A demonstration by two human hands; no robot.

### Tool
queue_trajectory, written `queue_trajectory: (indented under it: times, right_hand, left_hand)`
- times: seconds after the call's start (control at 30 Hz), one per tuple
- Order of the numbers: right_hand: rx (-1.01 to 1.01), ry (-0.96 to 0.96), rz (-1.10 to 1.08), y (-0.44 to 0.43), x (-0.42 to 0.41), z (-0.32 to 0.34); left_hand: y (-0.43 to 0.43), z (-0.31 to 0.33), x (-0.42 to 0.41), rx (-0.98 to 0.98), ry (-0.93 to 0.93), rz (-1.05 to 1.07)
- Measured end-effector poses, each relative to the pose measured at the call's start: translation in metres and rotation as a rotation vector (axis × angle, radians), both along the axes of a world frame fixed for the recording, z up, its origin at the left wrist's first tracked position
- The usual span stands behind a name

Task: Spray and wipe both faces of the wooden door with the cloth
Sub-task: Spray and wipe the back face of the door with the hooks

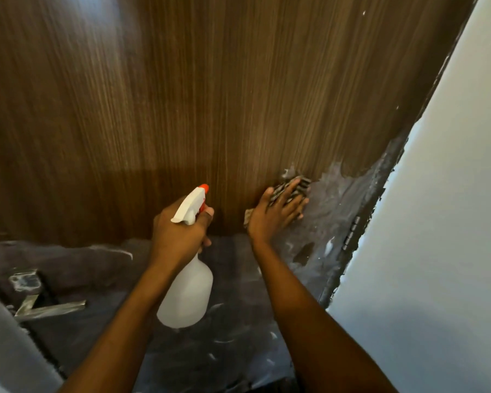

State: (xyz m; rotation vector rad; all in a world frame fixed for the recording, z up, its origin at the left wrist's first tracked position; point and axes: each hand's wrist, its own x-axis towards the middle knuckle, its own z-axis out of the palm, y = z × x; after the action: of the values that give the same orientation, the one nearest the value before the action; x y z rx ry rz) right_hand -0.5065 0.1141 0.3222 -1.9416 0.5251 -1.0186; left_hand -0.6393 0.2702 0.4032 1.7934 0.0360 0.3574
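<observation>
Brown grained wooden door (210, 95), left fingers (207, 214) curled round spray bottle (189, 290), right fingers (289, 194) flat on patterned cloth (303, 183)

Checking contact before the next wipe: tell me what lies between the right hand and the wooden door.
In the head view the right hand presses the striped cloth flat against the wooden door; only the cloth lies between.

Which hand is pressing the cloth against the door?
The right hand: its fingers lie spread flat over the striped cloth on the wooden door. The left hand grips the white spray bottle instead.
</observation>
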Motion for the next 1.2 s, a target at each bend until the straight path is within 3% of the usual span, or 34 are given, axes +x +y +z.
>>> queue_trajectory:
  times: [0.1, 0.2, 0.27, 0.37, 0.43, 0.5, 0.6, 0.67, 0.8, 0.9, 1.0, 1.1, 1.13, 1.2]
  right_hand:
    - [0.090, -0.008, -0.011, -0.010, 0.005, 0.035]
    - [-0.005, -0.016, 0.002, -0.029, -0.001, 0.024]
    - [0.065, 0.062, -0.012, -0.048, -0.005, 0.009]
    - [0.257, 0.076, -0.022, -0.064, -0.006, 0.019]
    - [0.266, 0.034, -0.025, -0.055, -0.001, 0.046]
    - [0.061, 0.023, -0.031, -0.032, 0.004, 0.065]
    - [-0.485, -0.067, 0.018, 0.005, -0.004, 0.035]
    - [-0.587, 0.008, 0.038, 0.003, -0.014, -0.013]
    - [0.138, 0.131, -0.088, -0.085, -0.020, -0.020]
    - [0.276, 0.043, -0.141, -0.136, 0.005, 0.039]
    - [-0.015, -0.059, -0.084, -0.109, 0.017, 0.066]
    - [-0.483, -0.137, -0.055, -0.090, 0.015, 0.021]
    - [-0.550, -0.123, -0.041, -0.094, 0.012, 0.003]
    - [-0.480, -0.077, -0.045, -0.120, 0.008, -0.024]
  left_hand:
    - [-0.005, -0.005, 0.000, 0.133, 0.047, 0.020]
    - [-0.023, -0.005, 0.000, 0.279, 0.073, -0.041]
    - [-0.033, -0.007, -0.002, 0.315, 0.097, -0.110]
    - [-0.035, -0.018, -0.004, 0.218, 0.203, -0.165]
    - [-0.032, -0.024, -0.002, 0.107, 0.227, -0.197]
    - [-0.029, -0.027, 0.002, -0.003, 0.234, -0.214]
    - [-0.026, -0.026, 0.006, -0.088, 0.225, -0.204]
    - [-0.030, -0.024, 0.008, -0.089, 0.200, -0.202]
    - [-0.057, -0.020, 0.010, -0.041, 0.197, -0.241]
    - [-0.076, -0.017, 0.016, -0.009, 0.137, -0.216]
    - [-0.090, -0.014, 0.020, -0.008, 0.107, -0.177]
    - [-0.111, -0.012, 0.023, -0.037, 0.097, -0.157]
    - [-0.117, -0.012, 0.024, -0.040, 0.101, -0.152]
    - [-0.134, -0.016, 0.026, -0.033, 0.106, -0.159]
